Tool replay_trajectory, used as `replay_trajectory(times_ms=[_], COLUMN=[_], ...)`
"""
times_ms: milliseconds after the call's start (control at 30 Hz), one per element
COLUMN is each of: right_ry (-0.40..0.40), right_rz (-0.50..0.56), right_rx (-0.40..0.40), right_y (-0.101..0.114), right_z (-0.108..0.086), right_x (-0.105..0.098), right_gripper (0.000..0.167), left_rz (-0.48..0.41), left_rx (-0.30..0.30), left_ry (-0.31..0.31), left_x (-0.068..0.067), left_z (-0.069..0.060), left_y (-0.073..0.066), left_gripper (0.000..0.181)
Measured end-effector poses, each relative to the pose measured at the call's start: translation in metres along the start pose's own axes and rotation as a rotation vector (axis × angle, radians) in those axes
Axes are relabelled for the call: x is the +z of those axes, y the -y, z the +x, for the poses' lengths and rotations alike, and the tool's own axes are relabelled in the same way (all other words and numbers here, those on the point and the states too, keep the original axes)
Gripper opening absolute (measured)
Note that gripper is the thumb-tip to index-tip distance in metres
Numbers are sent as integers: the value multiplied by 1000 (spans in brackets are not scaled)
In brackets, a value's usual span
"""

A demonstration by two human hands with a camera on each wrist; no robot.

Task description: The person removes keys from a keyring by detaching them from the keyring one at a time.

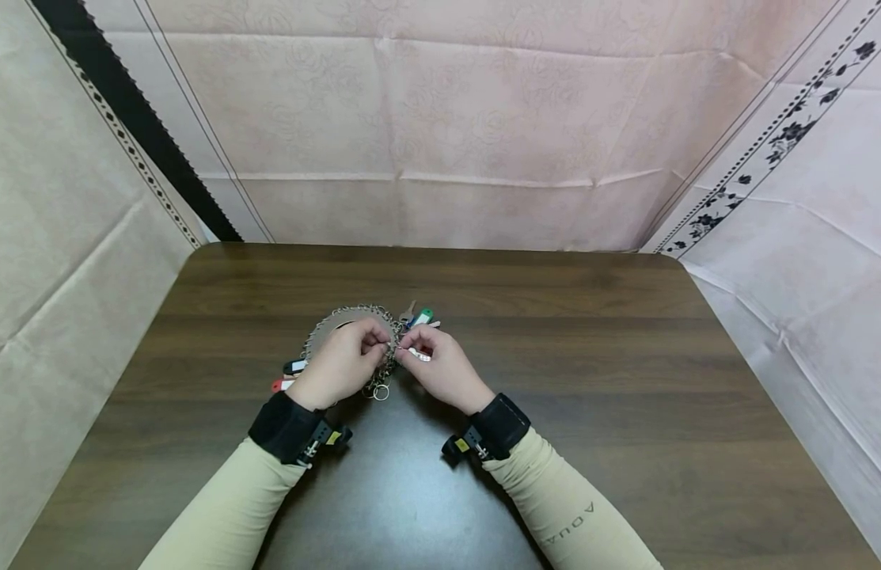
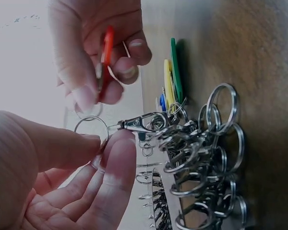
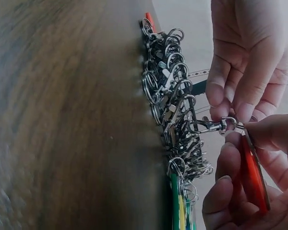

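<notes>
My left hand (image 1: 343, 362) pinches a split ring (image 2: 91, 117) between thumb and fingers. That ring hangs from a metal swivel clasp (image 2: 139, 123), which reaches out from a dense cluster of clasps and rings (image 3: 170, 91). Close by, my right hand (image 1: 446, 370) holds a red key tag (image 3: 253, 175) by its ring end, right at the split ring. The right wrist view shows the fingertips of both hands almost meeting there; whether the two rings are linked cannot be told. A grey round piece (image 1: 328, 326) carries the cluster around its rim.
Beyond my hands, a green tag (image 1: 423, 317) and a key (image 1: 408, 310) hang at the round piece's right side. A yellow tag (image 2: 169, 84) is beside it. A dark tag (image 1: 294, 366) and another red tag (image 1: 278, 385) lie at left. Everything sits on a brown wooden table (image 1: 590, 340).
</notes>
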State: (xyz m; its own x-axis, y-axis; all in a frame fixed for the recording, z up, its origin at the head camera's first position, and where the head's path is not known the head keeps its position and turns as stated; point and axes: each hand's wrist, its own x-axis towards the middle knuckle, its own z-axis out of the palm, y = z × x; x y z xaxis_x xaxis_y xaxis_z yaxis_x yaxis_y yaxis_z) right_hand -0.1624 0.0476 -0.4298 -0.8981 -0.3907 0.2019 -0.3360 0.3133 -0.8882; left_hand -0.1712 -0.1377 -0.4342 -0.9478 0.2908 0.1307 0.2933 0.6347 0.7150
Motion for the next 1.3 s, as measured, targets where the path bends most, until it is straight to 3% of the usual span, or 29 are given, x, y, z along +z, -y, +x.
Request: replay_trajectory(times_ms=[233, 500, 1000, 1300], right_ry=[2, -17, -81, -91], right_rz=[-23, -14, 47, 58], right_rx=[20, 23, 23, 1], right_y=[-42, -41, -38, -37], right_z=[9, 10, 10, 9], right_x=[8, 8, 8, 8], right_gripper=[6, 5, 4, 4], left_rz=[-6, 12, -4, 123], left_rx=[7, 21, -3, 33], left_ry=[-32, -61, 34, 78], left_x=[-1, -1, 2, 4], left_z=[0, -1, -2, -2], left_y=[-1, 0, -2, 3], left_gripper=[5, 5, 9, 6])
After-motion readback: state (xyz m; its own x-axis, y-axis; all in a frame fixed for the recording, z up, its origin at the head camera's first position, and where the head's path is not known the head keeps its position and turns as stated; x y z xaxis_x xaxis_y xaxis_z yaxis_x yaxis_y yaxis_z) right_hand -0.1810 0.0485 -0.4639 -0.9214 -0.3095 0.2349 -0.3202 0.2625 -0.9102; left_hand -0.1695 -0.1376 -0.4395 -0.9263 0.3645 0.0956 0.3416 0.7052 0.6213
